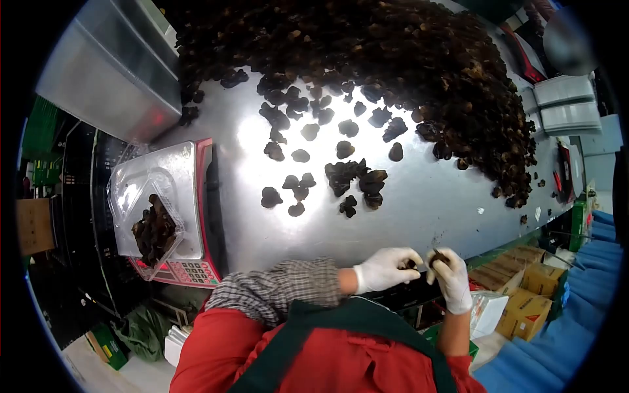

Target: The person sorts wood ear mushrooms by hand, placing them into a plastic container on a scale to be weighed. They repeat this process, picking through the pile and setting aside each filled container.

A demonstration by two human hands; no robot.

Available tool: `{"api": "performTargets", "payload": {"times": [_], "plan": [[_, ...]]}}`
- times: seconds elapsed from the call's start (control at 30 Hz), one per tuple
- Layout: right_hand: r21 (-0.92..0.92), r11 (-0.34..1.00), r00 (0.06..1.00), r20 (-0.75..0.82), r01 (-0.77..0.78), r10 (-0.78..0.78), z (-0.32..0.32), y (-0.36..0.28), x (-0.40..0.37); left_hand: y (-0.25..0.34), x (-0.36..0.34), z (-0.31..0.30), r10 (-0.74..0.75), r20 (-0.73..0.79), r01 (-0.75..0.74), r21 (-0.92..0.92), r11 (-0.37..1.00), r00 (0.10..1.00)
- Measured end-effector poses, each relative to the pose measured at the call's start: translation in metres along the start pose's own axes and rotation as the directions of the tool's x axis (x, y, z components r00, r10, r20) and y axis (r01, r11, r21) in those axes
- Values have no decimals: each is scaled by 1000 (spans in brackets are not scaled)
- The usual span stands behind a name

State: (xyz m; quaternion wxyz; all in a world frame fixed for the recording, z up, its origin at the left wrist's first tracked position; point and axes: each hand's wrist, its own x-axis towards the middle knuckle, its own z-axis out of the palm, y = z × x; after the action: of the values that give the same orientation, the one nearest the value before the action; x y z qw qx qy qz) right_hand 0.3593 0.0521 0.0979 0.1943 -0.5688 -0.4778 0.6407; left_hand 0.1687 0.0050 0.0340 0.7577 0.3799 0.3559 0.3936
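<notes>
My left hand [385, 271], in a white glove, is at the table's near edge with its fingers curled round a dark mushroom piece [410, 264]. Close beside it, my right hand [451, 278], also gloved in white, pinches another dark brown mushroom [438, 259]. The two hands are slightly apart. Beyond them, several loose mushrooms [345, 175] lie scattered on the shiny metal table [282, 239]. A large heap of the same dark mushrooms [367, 46] covers the far side and runs down the right.
At the left stands a red-edged scale [187, 216] bearing a clear plastic tray [171, 245] with mushrooms in it. A stack of clear containers [111, 72] rises behind it. White trays [569, 105] sit at the far right. Cardboard boxes [524, 313] are below the table on the right.
</notes>
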Motion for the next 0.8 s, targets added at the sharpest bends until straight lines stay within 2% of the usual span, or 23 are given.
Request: {"api": "performTargets", "payload": {"times": [0.03,0.07,0.1,0.17,0.27,0.3,0.33,0.37,0.43,0.5,0.53,0.57,0.6,0.63,0.67,0.7,0.73,0.77,0.8], "plan": [[-12,1000,998,-51,-24,24,-14,5,-15,-3,6,6,-111,84,117,-74,990,990],[-17,995,990,-101,-101,98,-33,16,-29,-3,10,10,-163,113,172,-82,982,980],[-98,969,968,-130,-226,213,-55,26,-40,-3,12,8,-162,92,172,-123,977,983],[-472,853,951,-297,-224,85,-85,72,-53,-8,13,3,-165,52,173,-207,963,985],[-578,813,952,-206,70,-228,-67,73,-36,-11,14,-4,-212,-24,192,-334,923,977],[-589,807,977,-149,38,-155,-25,23,-29,-10,12,-6,-214,-34,189,-348,918,976],[-600,782,967,-59,165,-249,7,8,-22,-10,10,-6,-199,-23,179,-352,919,980],[-650,567,829,187,506,-526,32,-5,-7,-9,7,-5,-183,-12,167,-357,919,983],[-673,460,767,256,578,-589,51,2,9,-5,-1,-10,-200,24,195,-355,914,980],[-635,617,871,206,466,-446,46,2,7,3,-15,-22,-268,75,277,-345,897,961],[-611,685,912,180,397,-368,40,3,6,17,-25,-33,-207,56,210,-53,976,977],[-646,713,955,92,272,-281,27,7,0,33,-35,-47,-54,-63,67,235,970,997],[-681,682,958,104,265,-268,2,21,-5,57,-47,-67,24,-240,61,341,938,970],[-717,649,961,112,255,-254,-23,36,-10,46,-55,-99,367,-425,-72,568,820,828],[-855,501,983,50,134,-177,-40,43,-19,86,-63,-110,81,-725,160,258,953,684],[-947,322,993,-26,12,-112,-54,50,-27,64,-67,-165,660,-449,281,893,352,602],[-987,159,975,-5,31,-221,-66,63,-30,59,-68,-192,787,-325,495,868,29,524],[-953,301,979,-29,34,-204,-57,50,-26,56,-69,-213,754,-353,551,834,-14,554],[-898,439,982,-51,35,-182,-35,27,-18,55,-71,-230,598,-465,493,860,131,653]]}}
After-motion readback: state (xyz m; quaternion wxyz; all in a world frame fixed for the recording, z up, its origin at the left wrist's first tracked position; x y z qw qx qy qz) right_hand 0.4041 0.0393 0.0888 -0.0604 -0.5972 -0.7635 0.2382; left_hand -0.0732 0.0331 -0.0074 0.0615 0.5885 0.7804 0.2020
